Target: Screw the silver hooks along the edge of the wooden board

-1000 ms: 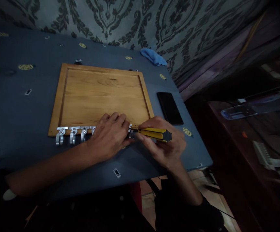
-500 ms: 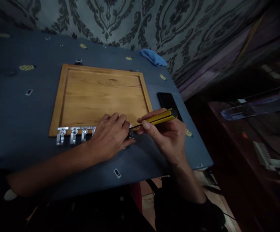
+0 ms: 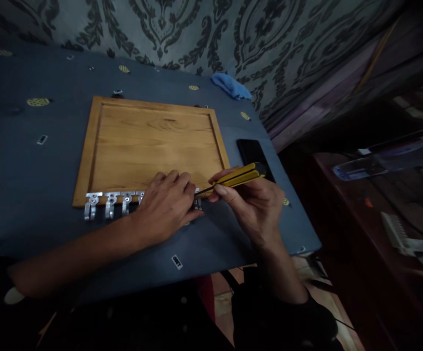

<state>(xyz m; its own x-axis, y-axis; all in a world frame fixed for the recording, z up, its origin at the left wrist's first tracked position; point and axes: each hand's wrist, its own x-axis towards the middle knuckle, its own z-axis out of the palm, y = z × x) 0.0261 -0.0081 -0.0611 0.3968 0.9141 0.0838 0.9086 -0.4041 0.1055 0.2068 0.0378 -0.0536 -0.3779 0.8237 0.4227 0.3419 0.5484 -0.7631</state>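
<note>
A framed wooden panel point(image 3: 156, 146) lies flat on the table. Along its near edge runs a silver metal hook rack point(image 3: 110, 199), with several hooks hanging past the wood. My left hand point(image 3: 167, 207) is closed over the rack's right part, pressing it against the edge and covering some hooks. In my right hand point(image 3: 257, 207) is a yellow-handled screwdriver point(image 3: 239, 176), gripped by thumb and fingers. Its dark shaft slants down left, and its tip meets the rack's right end beside my left fingers. The screw under the tip is too small to make out.
A black phone point(image 3: 251, 152) lies right of the panel, and a blue cloth point(image 3: 231, 87) rests at the table's far edge by the patterned wall. Beyond the right edge of the table point(image 3: 211, 253) stands a dark red surface point(image 3: 354, 214) with assorted items.
The screwdriver handle has turned slightly in my right fingers, its tip staying at the rack's right end. My left hand keeps its place on the rack.
</note>
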